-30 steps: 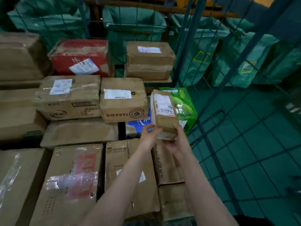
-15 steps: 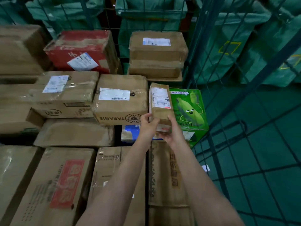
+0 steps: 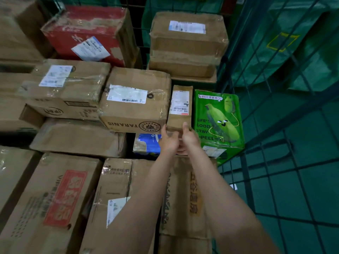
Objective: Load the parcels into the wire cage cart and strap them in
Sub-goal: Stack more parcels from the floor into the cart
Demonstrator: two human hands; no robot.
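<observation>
A narrow brown parcel (image 3: 180, 107) with a white label stands on edge in the gap between the TARANIS box (image 3: 135, 101) and the green banana-print box (image 3: 218, 118). My left hand (image 3: 167, 141) and my right hand (image 3: 189, 138) both grip its near end, thumbs on top. The wire cage cart wall (image 3: 256, 99) rises just right of the green box. Many taped cardboard parcels fill the cart around it.
A red box (image 3: 88, 33) and a stacked brown box (image 3: 187, 39) sit at the back. A blue-and-white packet (image 3: 146, 143) lies under my left hand. Large cartons (image 3: 60, 202) lie in front. Green sacks (image 3: 293, 43) hang beyond the cage mesh.
Both hands have carried the narrow parcel forward and down, so it now sits wedged between the TARANIS box and the green box. The view has moved closer.
</observation>
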